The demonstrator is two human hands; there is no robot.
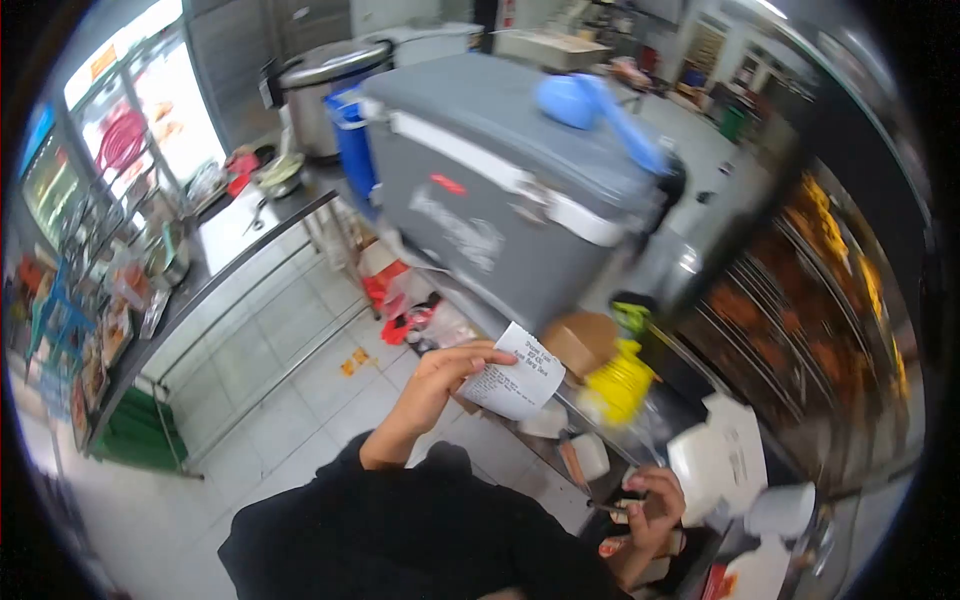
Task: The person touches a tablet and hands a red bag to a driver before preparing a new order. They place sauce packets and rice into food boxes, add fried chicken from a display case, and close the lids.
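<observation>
A white printed receipt [515, 380] is pinched between the thumb and fingers of my left hand [440, 385], in front of the grey cooler box. Lower right, my right hand [652, 508] has its fingers curled over the counter, around or beside a thin dark item that is too small to name. Near it stand an open white takeaway box [718, 455] and a small white container [588, 458]. Between the hands and the cooler lie a yellow plastic bag [618, 385] and a brown paper box [580, 342].
The large grey cooler [470, 210] carries a blue ladle-like object [610, 115] on its lid. A lit glass cabinet [800, 290] with racks stands at right. At left is a steel-legged table [235, 235] holding bowls and scissors. Red and white bags [425, 310] lie below the cooler.
</observation>
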